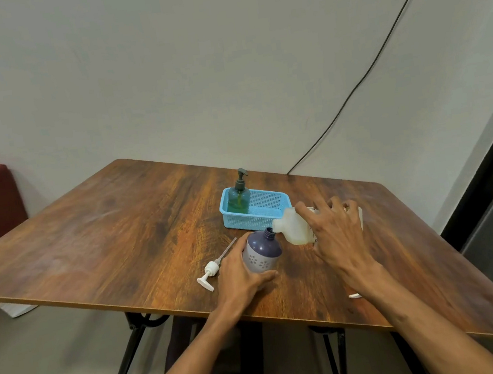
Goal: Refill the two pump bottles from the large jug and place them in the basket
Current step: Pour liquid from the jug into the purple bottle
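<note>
The purple bottle (261, 252) stood upright on the table (120, 235) between the two hands, its neck open. The left hand (238, 277) gripped it from the left, fingers and thumb curled round its body. The right hand (335, 231) held the jug (294, 227) from above, fingers spread and wrapped over it, tipping it so its mouth met the bottle's neck. The white pump (210, 270) lay on the table just left of the left hand. Behind, the green pump bottle (238, 199) stood in the left end of the blue basket (253, 222). A small white cap (355, 295) lay by the right wrist.
</note>
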